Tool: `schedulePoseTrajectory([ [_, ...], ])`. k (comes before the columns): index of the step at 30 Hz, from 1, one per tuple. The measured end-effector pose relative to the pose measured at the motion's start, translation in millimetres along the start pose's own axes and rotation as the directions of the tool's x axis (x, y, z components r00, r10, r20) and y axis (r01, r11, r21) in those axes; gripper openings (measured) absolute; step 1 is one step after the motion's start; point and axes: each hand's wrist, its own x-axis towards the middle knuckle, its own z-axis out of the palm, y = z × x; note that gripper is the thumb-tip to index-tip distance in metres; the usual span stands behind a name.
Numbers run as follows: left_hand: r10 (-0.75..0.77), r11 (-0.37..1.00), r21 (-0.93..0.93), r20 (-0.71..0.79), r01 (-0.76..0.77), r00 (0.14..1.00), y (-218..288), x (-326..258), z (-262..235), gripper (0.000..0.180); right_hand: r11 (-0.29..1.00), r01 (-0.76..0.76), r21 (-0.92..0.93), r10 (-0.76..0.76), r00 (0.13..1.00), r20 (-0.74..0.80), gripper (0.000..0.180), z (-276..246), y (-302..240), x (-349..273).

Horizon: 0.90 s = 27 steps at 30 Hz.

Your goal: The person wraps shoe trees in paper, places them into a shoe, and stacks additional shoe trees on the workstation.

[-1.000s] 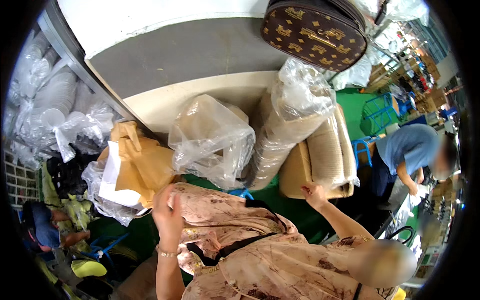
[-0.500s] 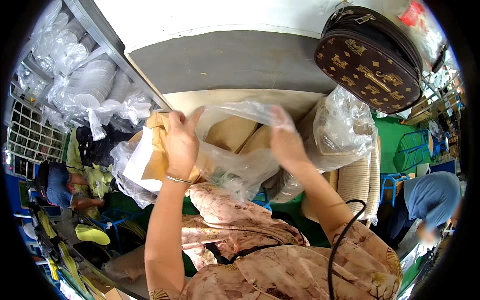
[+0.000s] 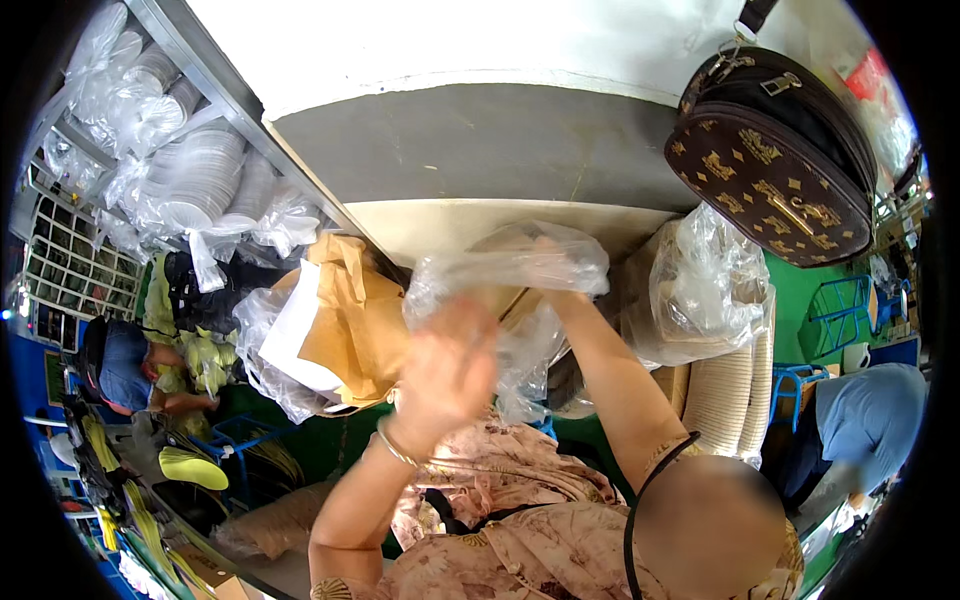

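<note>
A clear plastic bag (image 3: 570,262) is spread in front of me, crumpled and bunched. Its film lies over my right hand (image 3: 545,268), whose fingers show only faintly through the plastic; what they grip cannot be made out. Nearer to me, my left hand (image 3: 455,365) is raised before the bag's left side, smeared by motion, with a bracelet (image 3: 396,445) at the wrist. Just left of it rests a sheet of brown paper (image 3: 355,335), with a white sheet (image 3: 290,340) beside it.
Plastic-wrapped stacks of round lids (image 3: 195,180) fill a metal rack on the left. A brown patterned handbag (image 3: 770,165) hangs at the upper right, above a large plastic-covered bundle (image 3: 700,290). A person in blue (image 3: 865,405) bends at the right; another (image 3: 125,365) is at the left.
My left hand has left the bag's upper left edge and moved down and right, toward me. The bag's spread opening has collapsed over my right hand. The view has shifted slightly.
</note>
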Motion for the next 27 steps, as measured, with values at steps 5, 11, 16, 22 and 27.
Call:
schedulePoseTrajectory([
  [5, -0.286, 0.926, -0.162, 0.284, 0.34, 0.915, 22.2, -26.1, 70.3, 0.034, 0.993, 0.114, 0.003, -0.113, 0.989, -0.1, 0.029, 26.7, 40.6, 29.8],
  [11, -0.644, 0.741, 0.123, 0.406, 0.66, 0.648, 6.2, -35.4, 120.3, 0.031, 0.964, 0.267, -0.01, -0.266, 0.956, -0.123, 0.028, -11.4, 4.4, -13.7],
  [16, -0.586, 0.81, 0.156, 0.203, 0.565, 0.784, 26.3, -11.4, 115.2, 0.026, 0.987, 0.151, 0.061, -0.144, 0.984, -0.102, 0.024, -95.8, -40.1, -76.8],
  [22, -0.533, 0.809, -0.222, 0.113, 0.544, 0.839, 20.2, 2.7, 65.0, 0.024, 0.938, 0.318, 0.137, -0.3, 0.944, -0.14, 0.029, -161.7, -83.6, -131.3],
  [27, -0.754, 0.431, -0.5, 0.257, 0.751, 0.604, -13.5, -28.6, 28.3, 0.019, 0.569, 0.544, 0.617, -0.527, 0.817, -0.235, 0.028, -146.3, -74.1, -148.2],
])
